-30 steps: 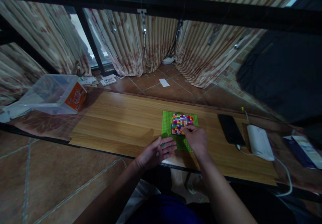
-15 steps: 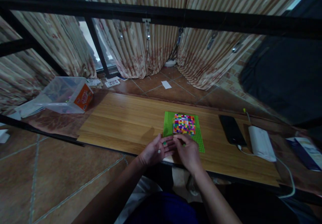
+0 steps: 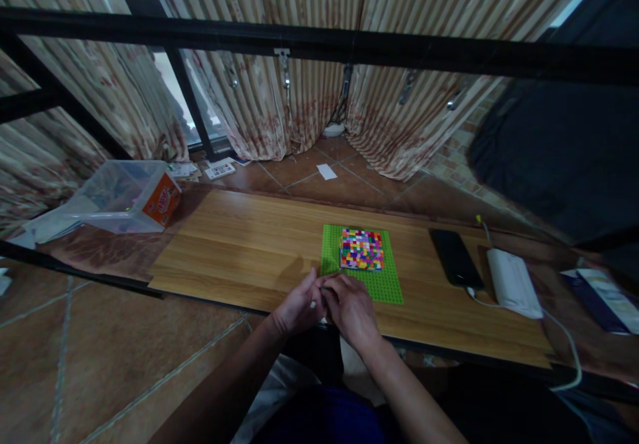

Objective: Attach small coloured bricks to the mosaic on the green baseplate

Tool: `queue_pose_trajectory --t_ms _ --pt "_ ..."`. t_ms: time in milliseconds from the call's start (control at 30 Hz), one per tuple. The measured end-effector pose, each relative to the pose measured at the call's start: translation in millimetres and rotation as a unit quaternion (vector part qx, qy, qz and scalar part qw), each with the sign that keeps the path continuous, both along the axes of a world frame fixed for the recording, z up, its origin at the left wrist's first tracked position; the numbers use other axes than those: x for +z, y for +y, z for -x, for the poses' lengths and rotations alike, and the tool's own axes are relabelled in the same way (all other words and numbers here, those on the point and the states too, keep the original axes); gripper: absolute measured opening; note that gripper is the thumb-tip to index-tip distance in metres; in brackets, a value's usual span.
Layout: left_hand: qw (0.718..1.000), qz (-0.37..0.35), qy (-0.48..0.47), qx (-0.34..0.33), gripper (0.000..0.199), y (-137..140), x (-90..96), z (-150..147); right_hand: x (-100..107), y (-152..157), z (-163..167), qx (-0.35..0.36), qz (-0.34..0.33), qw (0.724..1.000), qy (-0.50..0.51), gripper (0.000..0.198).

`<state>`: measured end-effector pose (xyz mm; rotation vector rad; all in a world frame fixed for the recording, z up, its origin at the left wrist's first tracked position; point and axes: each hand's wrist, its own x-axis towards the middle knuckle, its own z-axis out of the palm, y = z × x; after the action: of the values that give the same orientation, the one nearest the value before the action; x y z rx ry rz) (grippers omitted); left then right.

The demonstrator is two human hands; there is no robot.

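Observation:
My left hand is cupped palm up at the board's front edge, with a small white toy brick lying in it. My right hand reaches over its fingers, thumb and fingertips pinched on a small dark green toy brick. The two hands touch, and part of the left fingers is hidden. Just beyond them a green studded baseplate lies flat. On it stands a block of many-coloured toy bricks, apart from both hands.
A clear plastic box with an orange label stands at the left. Right of the baseplate lie a black phone with a cable and a white box-shaped thing. A dark metal bar crosses above the wooden board.
My right hand has moved left, onto my left hand's fingers, and now pinches the green brick that lay exposed on them. The view has shifted slightly.

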<state>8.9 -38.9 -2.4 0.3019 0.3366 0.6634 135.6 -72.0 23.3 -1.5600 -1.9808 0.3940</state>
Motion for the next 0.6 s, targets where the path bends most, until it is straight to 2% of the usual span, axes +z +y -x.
queue_pose_trajectory --t_ms 167,367,467,600 --pt "1.000 -0.002 0.020 -0.022 0.052 1 -7.4 4 -1 0 -10 -0.043 -0.005 0.996 0.074 0.013" --pt "0.999 0.002 0.046 -0.021 0.049 0 -3.7 5 2 11 -46 -0.183 -0.016 0.972 0.144 0.018" --pt "0.998 0.008 0.061 -0.025 0.048 1 -0.4 5 4 21 -61 -0.198 -0.039 0.969 0.144 0.022" --pt "0.997 0.012 0.063 -0.034 0.045 1 1.0 6 6 32 -68 -0.182 -0.073 0.977 0.087 0.023"
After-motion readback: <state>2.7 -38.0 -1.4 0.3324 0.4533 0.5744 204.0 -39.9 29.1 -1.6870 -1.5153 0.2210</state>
